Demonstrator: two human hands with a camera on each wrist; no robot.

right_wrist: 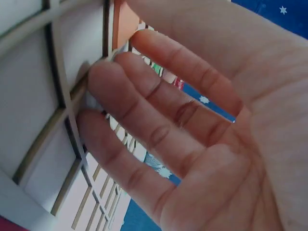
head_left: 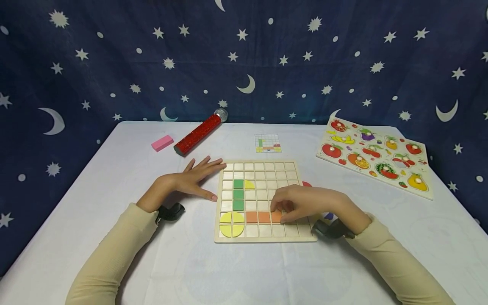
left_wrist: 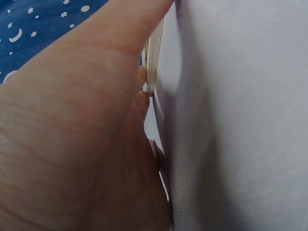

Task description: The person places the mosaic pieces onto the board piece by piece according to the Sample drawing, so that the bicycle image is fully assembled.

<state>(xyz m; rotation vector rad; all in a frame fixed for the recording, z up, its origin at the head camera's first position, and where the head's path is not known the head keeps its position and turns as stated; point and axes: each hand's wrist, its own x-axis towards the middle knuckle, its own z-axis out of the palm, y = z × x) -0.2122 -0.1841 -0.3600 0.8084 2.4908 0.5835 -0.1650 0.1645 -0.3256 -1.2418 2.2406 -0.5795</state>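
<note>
A wooden grid board [head_left: 265, 240] lies on the white table between the hands. My left hand [head_left: 194, 180] rests flat with fingers spread, its fingertips at the board's left edge. Over the lower right half, my right hand [head_left: 295, 201] bends down and pinches an orange square tile [head_left: 276, 217] between thumb and index finger. That tile sits in line with two other orange squares [head_left: 257, 217]. The right wrist view shows the other fingertips [right_wrist: 103, 74] right at the grid. Three green squares [head_left: 238, 194] form a column, with a yellow piece [head_left: 249, 184] beside the top one. Yellow quarter-rounds [head_left: 226, 231] make a circle at lower left.
A small pattern card [head_left: 267, 143] lies behind the board. Further left are a red glittery microphone [head_left: 200, 133] and a pink block [head_left: 162, 143]. A fruit puzzle board [head_left: 375, 156] lies at back right. Red [head_left: 306, 184] and purple [head_left: 329, 216] pieces show partly behind the right arm.
</note>
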